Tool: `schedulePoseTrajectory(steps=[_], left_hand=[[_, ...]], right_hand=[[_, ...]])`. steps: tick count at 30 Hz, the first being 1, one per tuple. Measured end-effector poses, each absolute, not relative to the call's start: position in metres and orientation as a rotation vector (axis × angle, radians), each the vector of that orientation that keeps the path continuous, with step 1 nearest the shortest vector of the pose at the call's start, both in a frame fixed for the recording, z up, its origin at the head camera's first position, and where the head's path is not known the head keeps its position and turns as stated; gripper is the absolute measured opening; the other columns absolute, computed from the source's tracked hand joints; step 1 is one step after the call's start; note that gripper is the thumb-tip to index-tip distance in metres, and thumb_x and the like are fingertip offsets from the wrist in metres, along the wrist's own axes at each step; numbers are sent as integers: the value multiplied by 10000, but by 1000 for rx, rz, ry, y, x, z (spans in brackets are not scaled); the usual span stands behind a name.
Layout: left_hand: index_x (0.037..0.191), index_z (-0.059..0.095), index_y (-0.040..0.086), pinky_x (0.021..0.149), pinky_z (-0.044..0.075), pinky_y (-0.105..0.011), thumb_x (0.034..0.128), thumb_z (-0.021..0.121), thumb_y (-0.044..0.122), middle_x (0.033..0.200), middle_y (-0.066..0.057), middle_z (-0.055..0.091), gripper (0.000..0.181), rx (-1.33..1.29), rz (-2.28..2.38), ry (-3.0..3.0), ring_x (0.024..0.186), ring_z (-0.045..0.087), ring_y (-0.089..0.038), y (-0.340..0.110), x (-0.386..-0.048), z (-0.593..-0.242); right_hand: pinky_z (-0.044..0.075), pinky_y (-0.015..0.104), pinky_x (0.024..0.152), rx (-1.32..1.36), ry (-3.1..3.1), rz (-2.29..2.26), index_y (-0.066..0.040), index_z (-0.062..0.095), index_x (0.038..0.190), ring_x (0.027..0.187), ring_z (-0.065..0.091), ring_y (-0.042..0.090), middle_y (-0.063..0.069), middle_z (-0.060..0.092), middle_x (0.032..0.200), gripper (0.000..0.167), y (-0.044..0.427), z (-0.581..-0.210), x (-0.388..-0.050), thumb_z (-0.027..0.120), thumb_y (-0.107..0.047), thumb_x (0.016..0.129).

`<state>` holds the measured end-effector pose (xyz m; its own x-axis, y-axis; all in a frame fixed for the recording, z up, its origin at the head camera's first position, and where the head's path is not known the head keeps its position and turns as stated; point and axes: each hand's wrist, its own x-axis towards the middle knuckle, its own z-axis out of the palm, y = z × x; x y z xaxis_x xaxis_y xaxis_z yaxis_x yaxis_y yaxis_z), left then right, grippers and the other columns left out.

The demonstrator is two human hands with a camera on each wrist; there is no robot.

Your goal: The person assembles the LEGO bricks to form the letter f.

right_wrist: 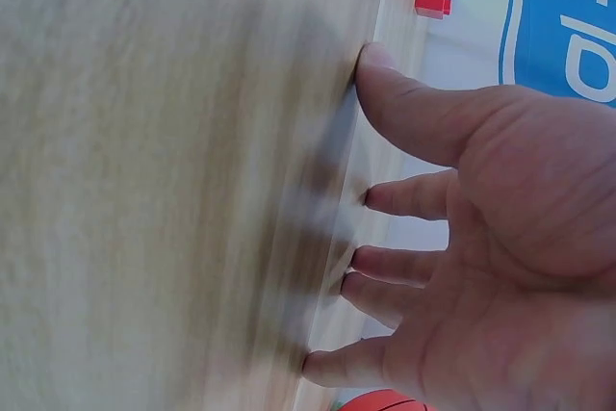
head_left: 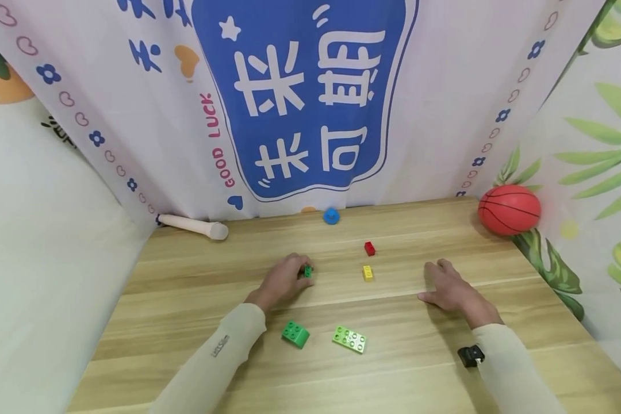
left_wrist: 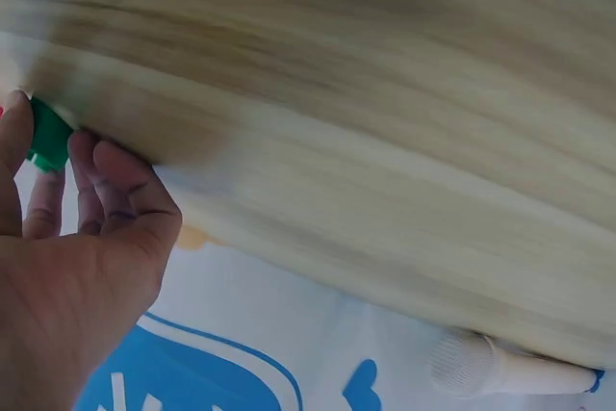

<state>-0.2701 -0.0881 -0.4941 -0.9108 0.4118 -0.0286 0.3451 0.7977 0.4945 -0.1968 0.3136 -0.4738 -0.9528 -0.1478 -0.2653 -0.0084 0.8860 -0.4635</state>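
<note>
Between thumb and fingers, my left hand (head_left: 286,278) pinches a small dark green toy brick (head_left: 307,271), which also shows at the left edge of the left wrist view. To its right lie a yellow brick (head_left: 368,273) and a red brick (head_left: 370,248). Nearer to me are a larger green brick (head_left: 295,334) with a curved side and a flat light green brick (head_left: 349,339) with several studs. My right hand (head_left: 447,286) holds nothing. In the right wrist view its fingers are spread, with the fingertips at the wooden tabletop.
A white microphone (head_left: 194,226) lies at the table's back left. A small blue toy (head_left: 331,216) stands by the back cloth (head_left: 434,115). The red toy basketball (head_left: 509,210) sits at the back right corner. A black device (head_left: 471,356) is at the right wrist.
</note>
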Motion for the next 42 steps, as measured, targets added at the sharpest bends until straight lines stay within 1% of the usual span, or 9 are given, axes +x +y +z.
schedulePoseTrajectory(steps=[4, 10, 16, 18, 21, 25, 30, 35, 42], left_hand=[[1250, 744, 120, 919, 560, -377, 951, 838, 218, 1061, -19, 672, 329, 576, 781, 2834, 953, 588, -165, -83, -275, -496], [1309, 704, 98, 889, 571, -367, 924, 872, 192, 1058, -42, 673, 431, 573, 872, 2782, 938, 605, -164, -86, -274, -495], [1236, 714, 60, 872, 569, -329, 908, 885, 168, 1027, -37, 674, 385, 545, 934, 2747, 910, 604, -148, -85, -275, -498], [1204, 721, 56, 861, 567, -316, 899, 894, 174, 1019, -36, 681, 369, 543, 939, 2747, 903, 605, -141, -85, -276, -500], [1166, 719, 55, 843, 566, -303, 890, 902, 175, 1009, -36, 689, 351, 533, 953, 2747, 894, 607, -131, -84, -277, -501], [1160, 717, 50, 836, 567, -302, 886, 905, 162, 1001, -42, 693, 351, 505, 972, 2741, 883, 612, -131, -86, -276, -500], [1213, 699, 54, 851, 560, -315, 887, 903, 159, 1020, -48, 680, 399, 452, 995, 2717, 902, 604, -151, -88, -276, -497], [1222, 667, 86, 871, 554, -318, 896, 894, 151, 1036, -49, 677, 403, 440, 999, 2700, 921, 605, -159, -89, -276, -497], [1186, 673, 82, 844, 540, -300, 900, 888, 141, 1015, -42, 666, 362, 448, 1010, 2689, 899, 593, -146, -89, -277, -498]], right_hand=[[341, 768, 1168, -145, 2769, -682, 93, 340, 1593, 1491, 275, 664, 461, 202, 1622, 792, 309, -472, -198, 751, -269, 1021], [368, 728, 1181, -296, 2830, -740, 82, 414, 1574, 1476, 372, 613, 412, 365, 1603, 806, 288, -474, -204, 816, -268, 970], [424, 655, 1186, -449, 2798, -880, 36, 416, 1599, 1424, 520, 493, 312, 500, 1570, 858, 253, -484, -222, 861, -272, 934], [460, 629, 1160, -478, 2785, -910, 23, 452, 1584, 1361, 576, 432, 277, 551, 1524, 822, 244, -487, -227, 869, -238, 925], [519, 527, 1051, -524, 2772, -950, 30, 549, 1505, 1173, 610, 322, 205, 638, 1324, 686, 232, -490, -233, 858, -163, 923], [490, 422, 910, -569, 2790, -961, 19, 668, 1346, 1020, 565, 256, 130, 643, 1155, 472, 221, -491, -236, 840, -100, 923], [560, 418, 903, -565, 2816, -946, -12, 716, 1253, 1017, 637, 236, 137, 682, 1189, 339, 218, -492, -235, 823, -78, 938], [604, 433, 912, -520, 2798, -969, -12, 705, 1251, 1034, 694, 243, 131, 700, 1180, 361, 221, -493, -233, 844, -87, 926], [598, 420, 889, -467, 2791, -982, -30, 717, 1199, 996, 681, 216, 113, 706, 1132, 345, 226, -495, -232, 872, -80, 895]])
